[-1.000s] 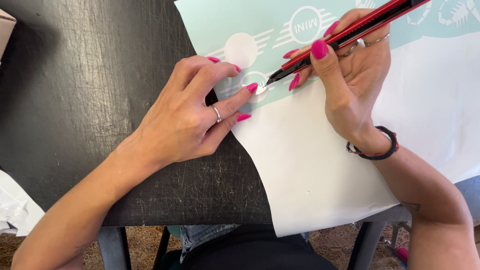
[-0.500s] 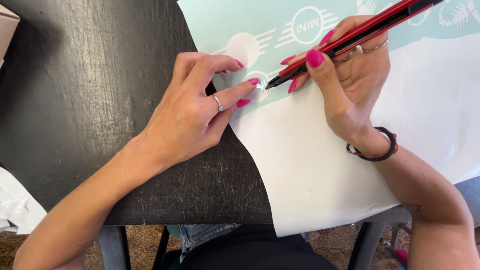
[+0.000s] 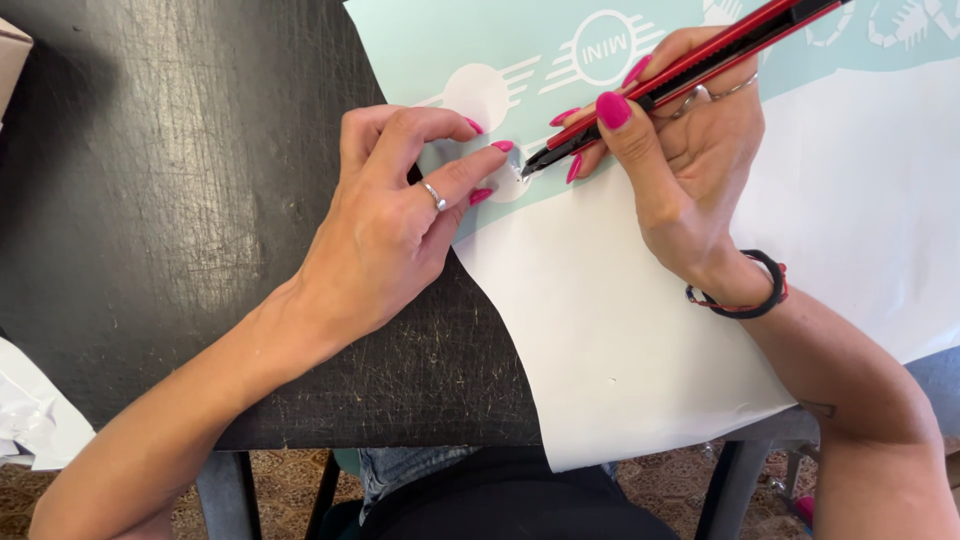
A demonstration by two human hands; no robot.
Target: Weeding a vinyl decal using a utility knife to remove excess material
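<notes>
A pale teal vinyl sheet (image 3: 440, 45) with cut-out winged round emblems lies on white backing paper (image 3: 620, 330) across a black table (image 3: 150, 180). My right hand (image 3: 690, 150) grips a red and black utility knife (image 3: 690, 70), its blade tip touching a round white emblem (image 3: 508, 185) at the sheet's lower edge. My left hand (image 3: 390, 220) rests on the sheet, fingertips pressing beside that same emblem, right next to the blade. A second round white emblem (image 3: 476, 92) sits just above my left fingers.
The backing paper hangs over the table's near edge above my lap (image 3: 500, 500). White crumpled paper (image 3: 30, 420) lies at the lower left. A table leg (image 3: 225, 495) and patterned floor show below.
My left fingers have slid right to meet the knife tip at the lower emblem. The knife has dipped slightly toward the sheet.
</notes>
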